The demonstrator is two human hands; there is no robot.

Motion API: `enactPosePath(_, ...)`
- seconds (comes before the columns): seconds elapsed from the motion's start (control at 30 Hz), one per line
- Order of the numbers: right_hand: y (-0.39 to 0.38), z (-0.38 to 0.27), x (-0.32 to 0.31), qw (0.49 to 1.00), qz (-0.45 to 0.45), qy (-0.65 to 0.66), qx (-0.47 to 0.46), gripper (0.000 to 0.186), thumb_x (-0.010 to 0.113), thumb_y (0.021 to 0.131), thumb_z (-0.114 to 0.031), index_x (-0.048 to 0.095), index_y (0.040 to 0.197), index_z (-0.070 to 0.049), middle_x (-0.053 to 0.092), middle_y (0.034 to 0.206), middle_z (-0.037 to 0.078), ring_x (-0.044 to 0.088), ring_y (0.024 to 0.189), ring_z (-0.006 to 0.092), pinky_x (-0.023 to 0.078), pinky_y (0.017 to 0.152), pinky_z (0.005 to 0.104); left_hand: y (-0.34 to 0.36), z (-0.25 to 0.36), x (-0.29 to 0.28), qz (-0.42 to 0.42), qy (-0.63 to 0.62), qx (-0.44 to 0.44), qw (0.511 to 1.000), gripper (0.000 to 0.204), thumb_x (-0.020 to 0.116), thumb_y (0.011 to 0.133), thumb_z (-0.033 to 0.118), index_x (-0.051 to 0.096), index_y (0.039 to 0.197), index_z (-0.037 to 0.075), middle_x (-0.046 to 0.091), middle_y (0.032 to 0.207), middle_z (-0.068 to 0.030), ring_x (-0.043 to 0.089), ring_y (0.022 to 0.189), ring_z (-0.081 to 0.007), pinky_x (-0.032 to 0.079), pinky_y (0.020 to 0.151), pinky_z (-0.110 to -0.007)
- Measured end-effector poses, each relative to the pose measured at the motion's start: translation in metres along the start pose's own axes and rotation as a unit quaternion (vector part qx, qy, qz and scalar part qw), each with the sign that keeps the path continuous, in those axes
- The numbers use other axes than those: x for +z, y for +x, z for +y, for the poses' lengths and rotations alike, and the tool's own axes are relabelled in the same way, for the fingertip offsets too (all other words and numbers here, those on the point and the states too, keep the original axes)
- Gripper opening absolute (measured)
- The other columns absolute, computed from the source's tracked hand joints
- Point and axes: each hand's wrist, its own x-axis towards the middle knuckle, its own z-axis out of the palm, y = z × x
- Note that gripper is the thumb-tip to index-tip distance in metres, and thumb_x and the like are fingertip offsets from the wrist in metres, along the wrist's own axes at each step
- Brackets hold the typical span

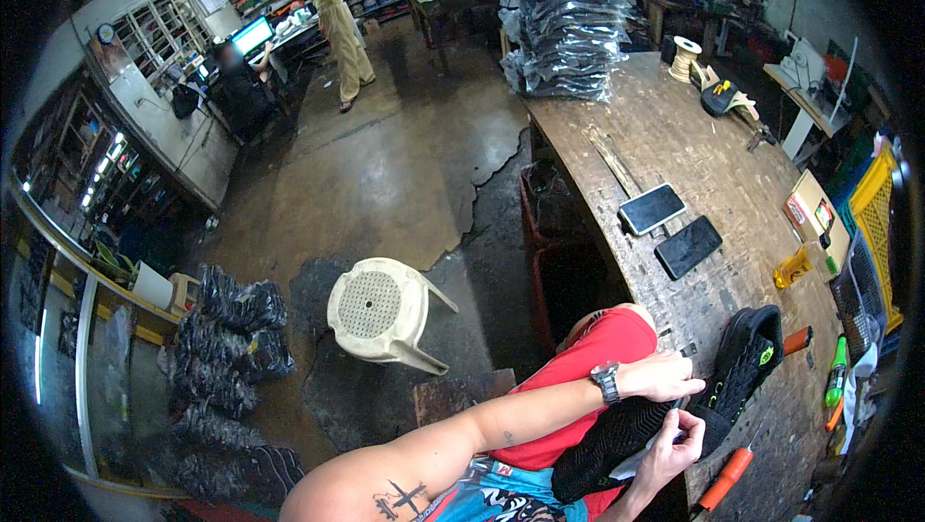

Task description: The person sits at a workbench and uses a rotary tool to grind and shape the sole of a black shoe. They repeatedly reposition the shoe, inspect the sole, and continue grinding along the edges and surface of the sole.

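Observation:
A black shoe (602, 445) with a patterned sole lies across my lap at the table's edge, a bit of white showing near its opening. Above it is my left hand (663, 377), a watch on its wrist and its fingers closed; whatever they may hold is too small to make out. My right hand (672, 450) pinches thumb and finger together beside the shoe, also on something I cannot make out. Just right of my hands, a second black shoe (747, 358) with a small yellow-green mark rests on the table. Near my right hand lies an orange-handled tool (729, 477).
Two phones (653, 208) lie on the wooden table (578, 151). A stack of plastic-wrapped goods (568, 30) and a spool (684, 57) stand at its far end. Along the right are a yellow bottle (792, 269) and green bottle (836, 371). A plastic stool (378, 310) stands left; two people are beyond.

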Motion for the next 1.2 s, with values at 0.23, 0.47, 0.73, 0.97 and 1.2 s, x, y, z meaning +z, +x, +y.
enactPosePath(0.23, -0.009, -0.005, 0.0, 0.997, 0.016, -0.008, -0.074, 0.014, 0.065, 0.101, -0.01, 0.064, 0.096, 0.003, 0.062, 0.087, 0.004, 0.053, 0.083, 0.0109, 0.044, 0.076, 0.0268, -0.002, 0.003, -0.004, -0.002, 0.0, 0.007, 1.0, 0.062, 0.052, 0.1, 0.046, 0.07, 0.076, -0.008, 0.064, 0.072, -0.0329, 0.068, 0.07, -0.048, 0.052, 0.067, -0.055)
enactPosePath(0.47, -0.006, 0.003, -0.014, 0.996, -0.043, 0.053, 0.055, 0.015, 0.073, 0.096, -0.012, 0.065, 0.092, 0.0, 0.061, 0.084, 0.0, 0.05, 0.076, 0.007, 0.042, 0.071, 0.023, -0.001, 0.0, 0.0, 0.01, -0.01, 0.015, 1.0, 0.06, 0.052, 0.1, 0.044, 0.07, 0.075, -0.008, 0.062, 0.069, -0.0327, 0.067, 0.066, -0.0472, 0.051, 0.064, -0.054)
enactPosePath(0.73, -0.013, 0.009, -0.008, 0.998, -0.015, 0.046, 0.046, 0.02, 0.074, 0.096, -0.014, 0.062, 0.088, -0.001, 0.056, 0.08, -0.002, 0.045, 0.073, 0.0063, 0.038, 0.065, 0.0241, 0.0, -0.004, 0.004, 0.015, -0.007, 0.021, 1.0, 0.061, 0.052, 0.1, 0.044, 0.068, 0.073, -0.008, 0.06, 0.066, -0.0324, 0.065, 0.063, -0.0466, 0.049, 0.061, -0.054)
enactPosePath(0.97, -0.019, 0.002, -0.008, 1.0, -0.002, 0.013, 0.019, 0.016, 0.067, 0.1, -0.012, 0.064, 0.093, 0.002, 0.057, 0.082, 0.0, 0.048, 0.077, 0.008, 0.04, 0.069, 0.0252, -0.002, -0.001, 0.002, 0.02, -0.012, 0.021, 1.0, 0.06, 0.052, 0.101, 0.043, 0.068, 0.074, -0.009, 0.06, 0.067, -0.0331, 0.065, 0.065, -0.0479, 0.05, 0.061, -0.054)
enactPosePath(1.2, -0.013, 0.002, -0.015, 0.999, -0.036, 0.022, 0.025, 0.011, 0.067, 0.098, -0.009, 0.065, 0.096, 0.002, 0.06, 0.085, 0.001, 0.05, 0.079, 0.0082, 0.042, 0.071, 0.0243, -0.003, 0.002, 0.0, 0.019, -0.006, 0.02, 1.0, 0.059, 0.053, 0.1, 0.042, 0.069, 0.077, -0.01, 0.063, 0.073, -0.0338, 0.068, 0.07, -0.0486, 0.052, 0.065, -0.054)
